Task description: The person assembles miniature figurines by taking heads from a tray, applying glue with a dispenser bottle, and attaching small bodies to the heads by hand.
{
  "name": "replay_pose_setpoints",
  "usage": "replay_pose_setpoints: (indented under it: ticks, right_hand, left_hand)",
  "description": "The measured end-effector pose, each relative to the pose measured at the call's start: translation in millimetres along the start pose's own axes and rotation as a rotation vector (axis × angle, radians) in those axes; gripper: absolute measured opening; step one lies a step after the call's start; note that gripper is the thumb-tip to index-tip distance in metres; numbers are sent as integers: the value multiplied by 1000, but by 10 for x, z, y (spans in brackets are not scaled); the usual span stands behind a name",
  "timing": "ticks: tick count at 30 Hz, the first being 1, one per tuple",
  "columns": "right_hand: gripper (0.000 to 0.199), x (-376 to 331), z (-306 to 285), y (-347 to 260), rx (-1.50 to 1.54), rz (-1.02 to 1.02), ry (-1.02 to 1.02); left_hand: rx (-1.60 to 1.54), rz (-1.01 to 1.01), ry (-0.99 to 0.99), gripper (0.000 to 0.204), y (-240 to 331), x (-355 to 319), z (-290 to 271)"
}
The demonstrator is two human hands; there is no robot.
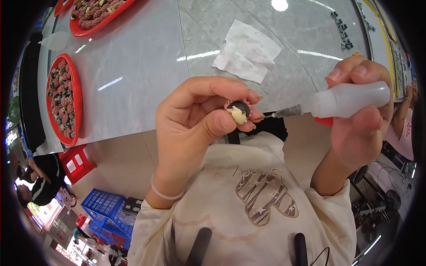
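Pinched between the thumb and fingers of my left hand (pixel 184 113) is a small molded piece (pixel 238 111), cream and dark brown with a pink ruffled edge. My right hand (pixel 357 137) grips a translucent white squeeze bottle (pixel 355 98), tipped on its side. The bottle's thin nozzle (pixel 287 111) points left, its tip close to the fingertips around the piece. Whether the tip touches the piece I cannot tell. Beyond both hands, a crumpled white tissue (pixel 247 49) lies on the grey table (pixel 142 66).
At the left stands a red tray (pixel 78 99) heaped with small pink and dark pieces; another red tray (pixel 82 33) sits farther back. Near them is a translucent bottle (pixel 57 41). Small dark pieces (pixel 341 30) line the far right. Blue crates (pixel 104 206) stand on the floor; people are at both sides.
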State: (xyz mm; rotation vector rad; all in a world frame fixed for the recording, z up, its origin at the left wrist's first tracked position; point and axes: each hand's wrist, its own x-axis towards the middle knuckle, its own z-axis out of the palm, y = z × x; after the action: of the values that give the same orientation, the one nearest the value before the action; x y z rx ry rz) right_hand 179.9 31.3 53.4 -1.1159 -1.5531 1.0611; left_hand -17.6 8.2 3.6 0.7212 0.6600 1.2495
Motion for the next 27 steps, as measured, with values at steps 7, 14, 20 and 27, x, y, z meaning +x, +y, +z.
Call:
replay_pose_setpoints:
  ticks: [7, 14, 20, 27]
  right_hand:
    - [48, -73, -40, 58, -104, -99, -22]
    - [50, -65, 22, 46, -1, -300, 2]
    - [50, -89, -134, 61, -90, -423, -58]
    - [38, -2, -143, 111, 32, -285, 74]
  left_hand:
    - [117, -79, 40, 40, 17, -37, 55]
    - [89, -79, 18, 38, -10, -27, 56]
    - [85, -63, 32, 38, -18, -2, 55]
    - [39, -57, 28, 31, 5, 21, 68]
